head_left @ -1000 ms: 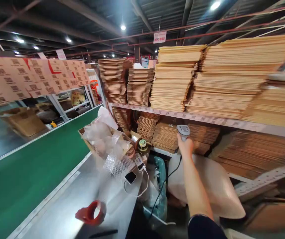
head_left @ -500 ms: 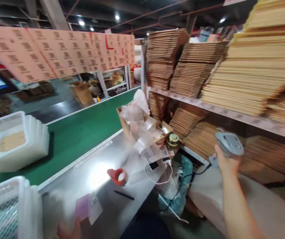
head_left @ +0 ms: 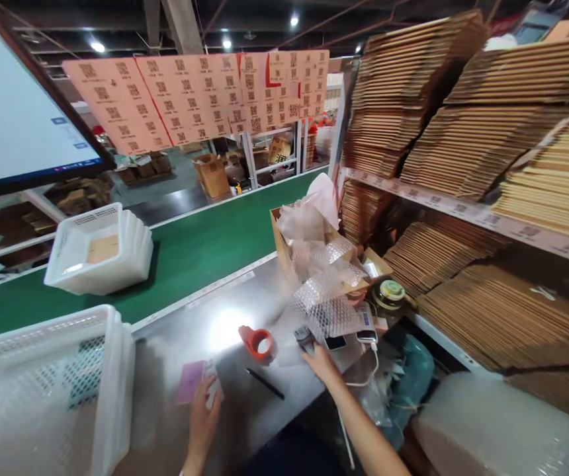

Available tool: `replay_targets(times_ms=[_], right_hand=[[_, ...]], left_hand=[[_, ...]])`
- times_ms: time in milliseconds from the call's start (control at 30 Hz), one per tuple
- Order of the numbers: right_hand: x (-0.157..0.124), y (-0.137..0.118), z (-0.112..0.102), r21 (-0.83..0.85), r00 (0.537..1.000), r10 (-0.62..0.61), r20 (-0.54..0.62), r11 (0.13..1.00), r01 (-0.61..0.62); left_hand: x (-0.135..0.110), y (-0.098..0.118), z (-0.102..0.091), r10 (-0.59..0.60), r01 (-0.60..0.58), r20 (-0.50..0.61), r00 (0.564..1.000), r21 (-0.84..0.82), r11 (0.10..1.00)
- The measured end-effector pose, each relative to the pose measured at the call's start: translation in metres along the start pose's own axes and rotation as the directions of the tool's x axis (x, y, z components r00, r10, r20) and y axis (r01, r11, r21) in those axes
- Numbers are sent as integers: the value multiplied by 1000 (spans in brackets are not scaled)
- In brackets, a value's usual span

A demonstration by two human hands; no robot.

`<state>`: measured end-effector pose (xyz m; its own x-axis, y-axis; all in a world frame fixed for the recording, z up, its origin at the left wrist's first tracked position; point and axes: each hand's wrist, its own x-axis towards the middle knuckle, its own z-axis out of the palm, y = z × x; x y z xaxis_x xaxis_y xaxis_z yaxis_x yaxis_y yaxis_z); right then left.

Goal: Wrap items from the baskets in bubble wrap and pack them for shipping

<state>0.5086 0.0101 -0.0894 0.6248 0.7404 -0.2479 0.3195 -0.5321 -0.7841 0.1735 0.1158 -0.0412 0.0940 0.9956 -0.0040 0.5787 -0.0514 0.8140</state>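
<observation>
A warehouse packing station runs along a green conveyor belt (head_left: 180, 258), with a brushed-metal table (head_left: 225, 317) in front of it and shelves of flat, ribbed cardboard (head_left: 443, 152) stacked to the right. On the table, the person's right hand (head_left: 320, 360) rests near the edge, its fingers wrapped around the grip of a grey handheld scanner (head_left: 304, 337), which points away from the person toward the loose sheets of bubble wrap (head_left: 329, 307) just beyond it. The left hand (head_left: 201, 416) lies lower and to the left, its fingers together and pinching a small pink-and-white card or packet (head_left: 196, 382); the card's long axis runs away from the person, up from the fingertips. Between the two hands, nearer the right one, a red tape dispenser (head_left: 256, 342) stands on the metal, and a thin black pen (head_left: 264, 383) lies slantwise beside it. The scanner head sits up and to the right of the card, well apart from it, so the right hand is the nearer one to the scanner's window. Stiff white perforated plastic baskets (head_left: 100, 248) sit on the belt and at lower left.
</observation>
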Motion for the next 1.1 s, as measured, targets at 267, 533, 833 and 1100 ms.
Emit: replay_targets(times_ms=[267, 533, 833, 1100], right_hand=[[18, -7, 16, 22, 995, 95, -43, 995, -94], [-35, 67, -66, 263, 882, -55, -468, 944, 199], [10, -13, -137, -577, 547, -822, -157, 526, 625], [62, -37, -199, -462, 651, -737, -180, 648, 606]], left_hand=[[-6, 125, 65, 360, -334, 620, 697, -163, 928], [15, 128, 102, 306, -251, 555, 773, -176, 952], [67, 187, 147, 338, -199, 389, 857, -356, 913], [217, 341, 173, 173, -160, 11, 985, -330, 930]])
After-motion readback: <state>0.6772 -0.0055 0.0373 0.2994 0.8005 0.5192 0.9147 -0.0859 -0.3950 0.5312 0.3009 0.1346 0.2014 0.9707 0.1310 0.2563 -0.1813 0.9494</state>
